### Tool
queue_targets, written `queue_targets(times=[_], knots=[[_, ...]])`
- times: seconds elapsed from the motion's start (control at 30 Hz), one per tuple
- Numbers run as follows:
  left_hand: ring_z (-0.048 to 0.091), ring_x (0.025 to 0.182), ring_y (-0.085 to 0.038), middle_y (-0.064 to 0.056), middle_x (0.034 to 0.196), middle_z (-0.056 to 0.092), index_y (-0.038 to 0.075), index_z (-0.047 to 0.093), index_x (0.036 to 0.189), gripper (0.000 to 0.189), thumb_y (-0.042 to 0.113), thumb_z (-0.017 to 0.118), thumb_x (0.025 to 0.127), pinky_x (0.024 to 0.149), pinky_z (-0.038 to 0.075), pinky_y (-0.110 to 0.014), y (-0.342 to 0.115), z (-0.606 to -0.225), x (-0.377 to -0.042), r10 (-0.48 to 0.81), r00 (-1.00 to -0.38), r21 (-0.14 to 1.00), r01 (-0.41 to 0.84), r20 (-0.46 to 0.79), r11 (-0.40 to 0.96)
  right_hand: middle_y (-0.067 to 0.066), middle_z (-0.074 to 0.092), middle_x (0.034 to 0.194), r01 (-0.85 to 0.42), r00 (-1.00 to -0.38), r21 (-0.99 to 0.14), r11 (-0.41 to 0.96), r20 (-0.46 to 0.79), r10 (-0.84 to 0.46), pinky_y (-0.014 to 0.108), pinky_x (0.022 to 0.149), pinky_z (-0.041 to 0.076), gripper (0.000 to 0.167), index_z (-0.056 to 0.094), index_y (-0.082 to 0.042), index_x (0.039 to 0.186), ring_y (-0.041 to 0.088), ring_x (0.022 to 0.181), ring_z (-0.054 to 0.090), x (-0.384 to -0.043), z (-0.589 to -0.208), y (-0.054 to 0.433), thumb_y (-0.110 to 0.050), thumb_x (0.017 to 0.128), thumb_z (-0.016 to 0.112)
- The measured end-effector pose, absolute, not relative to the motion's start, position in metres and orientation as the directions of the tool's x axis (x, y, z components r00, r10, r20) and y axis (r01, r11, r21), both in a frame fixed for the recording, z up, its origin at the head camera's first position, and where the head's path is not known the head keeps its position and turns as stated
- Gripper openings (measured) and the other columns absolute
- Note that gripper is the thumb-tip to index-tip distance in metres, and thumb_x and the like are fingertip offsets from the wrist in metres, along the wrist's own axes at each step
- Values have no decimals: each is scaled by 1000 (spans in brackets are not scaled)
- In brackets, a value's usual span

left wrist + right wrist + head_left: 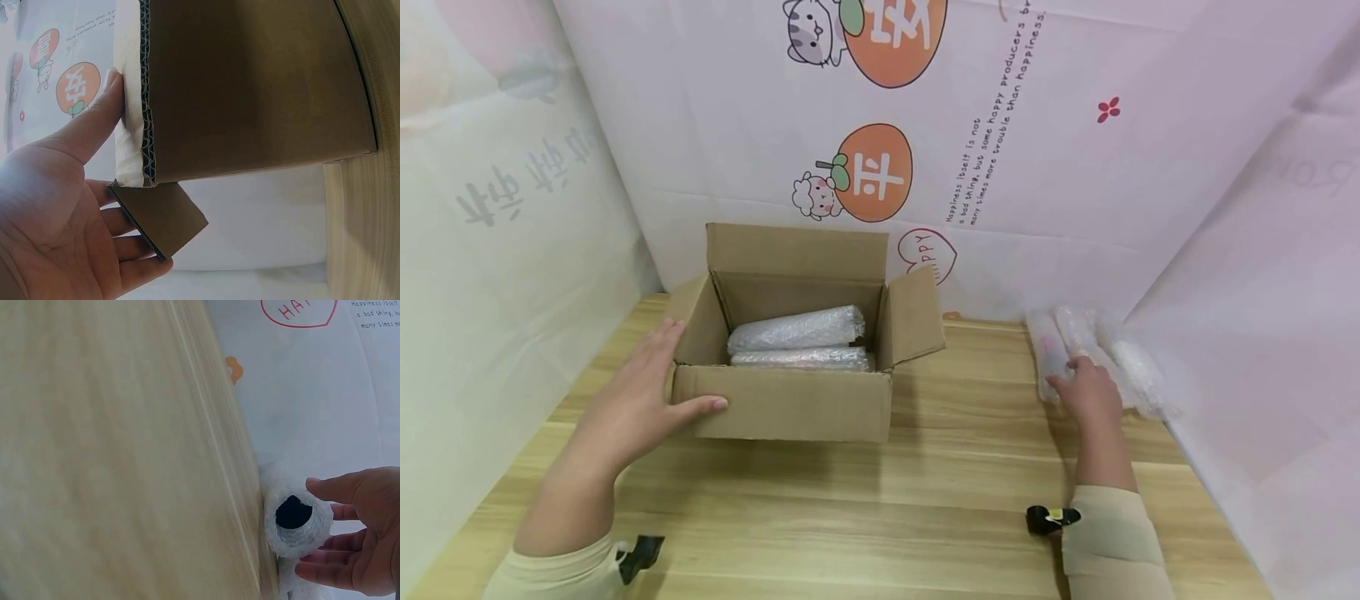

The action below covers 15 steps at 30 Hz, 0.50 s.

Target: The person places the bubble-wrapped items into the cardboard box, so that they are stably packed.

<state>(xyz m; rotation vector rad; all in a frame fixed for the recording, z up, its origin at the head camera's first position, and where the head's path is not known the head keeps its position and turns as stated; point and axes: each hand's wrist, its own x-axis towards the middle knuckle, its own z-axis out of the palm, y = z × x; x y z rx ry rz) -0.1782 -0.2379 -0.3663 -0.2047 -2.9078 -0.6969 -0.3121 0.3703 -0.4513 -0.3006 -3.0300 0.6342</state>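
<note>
An open cardboard box (793, 404) stands on the wooden table, its flaps spread outward. Inside lie bubble-wrapped rolls (797, 329), one behind the other. My left hand (632, 404) holds the box at its near left corner, with the thumb along the front flap and the fingers behind the side flap (165, 219). Over on the right, my right hand (1092, 392) reaches to a group of bubble-wrapped rolls (1045, 346). In the right wrist view, its thumb and fingers are spread around one roll (303, 540), whose hollow dark end faces the camera.
White printed sheets form a back wall (1037, 167) and side walls (1285, 292) around the table (820, 517). The right-hand rolls lie close to the right wall. The box's right flap (916, 315) sticks out sideways. Black straps with camera mounts (1048, 519) sit at both wrists.
</note>
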Motion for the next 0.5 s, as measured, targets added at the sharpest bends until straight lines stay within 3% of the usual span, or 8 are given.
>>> queue_targets(times=[0.5], knots=[[7, 149, -46, -14, 165, -4, 13, -2, 159, 123, 76, 63, 75, 112, 16, -71, -238, -365, -177, 100, -982, 434, 162, 163, 886, 34, 50, 135, 156, -981, -490, 858, 24, 192, 58, 85, 48, 54, 47, 2, 135, 50, 112, 55, -309, -447, 372, -37, 98, 54]])
